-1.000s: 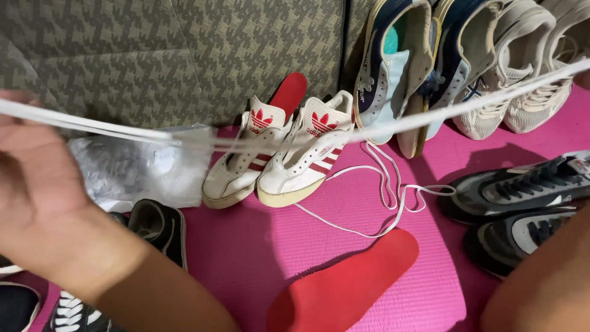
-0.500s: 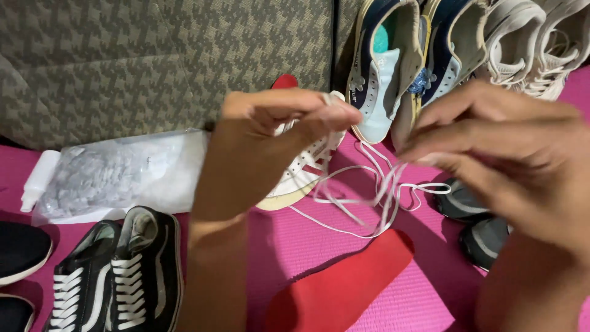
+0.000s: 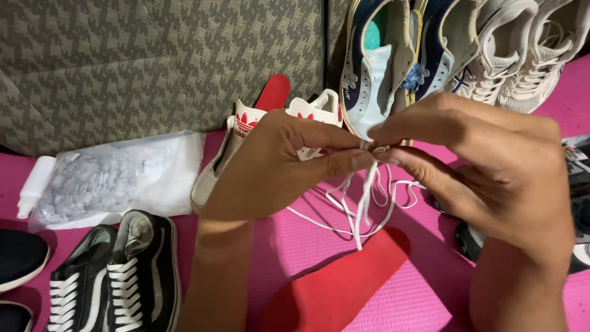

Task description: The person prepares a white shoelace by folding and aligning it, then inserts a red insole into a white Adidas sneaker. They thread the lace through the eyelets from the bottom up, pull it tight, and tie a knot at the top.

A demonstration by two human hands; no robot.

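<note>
My left hand point(image 3: 289, 166) and my right hand point(image 3: 485, 166) meet in the middle of the view, fingertips pinched together on a white shoelace point(image 3: 362, 203). The lace hangs down from the pinch in loops and trails over the pink mat point(image 3: 307, 252). Behind my left hand stands a pair of white sneakers with red marks point(image 3: 246, 141), mostly hidden, with a red insole point(image 3: 273, 92) sticking up from one. A second red insole point(image 3: 335, 286) lies flat on the mat below my hands.
A clear plastic bag point(image 3: 110, 178) and a small white bottle point(image 3: 34, 184) lie at left. Black sneakers with white laces point(image 3: 117, 276) sit at bottom left. Several blue and beige shoes point(image 3: 442, 55) lean on the patterned fabric wall. Dark shoes point(image 3: 578, 203) lie at right.
The lace was stretched wide between my hands a second ago. My hands have since come together at the centre, gathering the lace into hanging loops pinched by both.
</note>
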